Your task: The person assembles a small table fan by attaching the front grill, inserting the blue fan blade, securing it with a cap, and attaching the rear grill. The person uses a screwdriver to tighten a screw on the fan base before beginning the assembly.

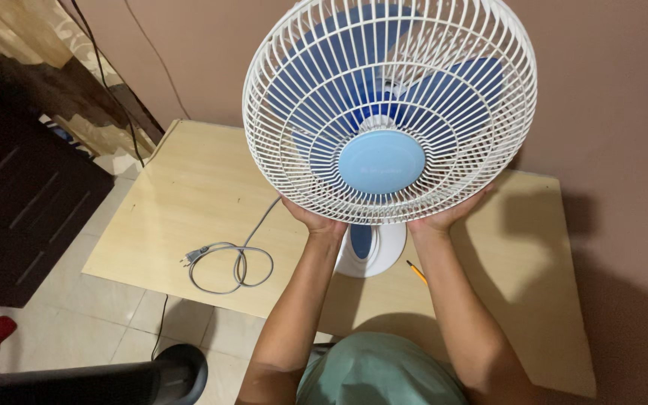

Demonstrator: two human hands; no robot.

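Both hands cup the fan's white grille from below: left hand (315, 219) and right hand (444, 217), palms curled on the lower rim of the fan (388, 112). Fan head sits above its base (369, 251) on the counter (204, 195). We judge even pressure on both sides matters; cord (234, 266) lies left of the base, pencil (416, 271) right.

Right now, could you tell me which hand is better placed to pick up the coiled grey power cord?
The left hand: the coiled grey power cord lies on its side of the table; both hands grip the white fan grille.
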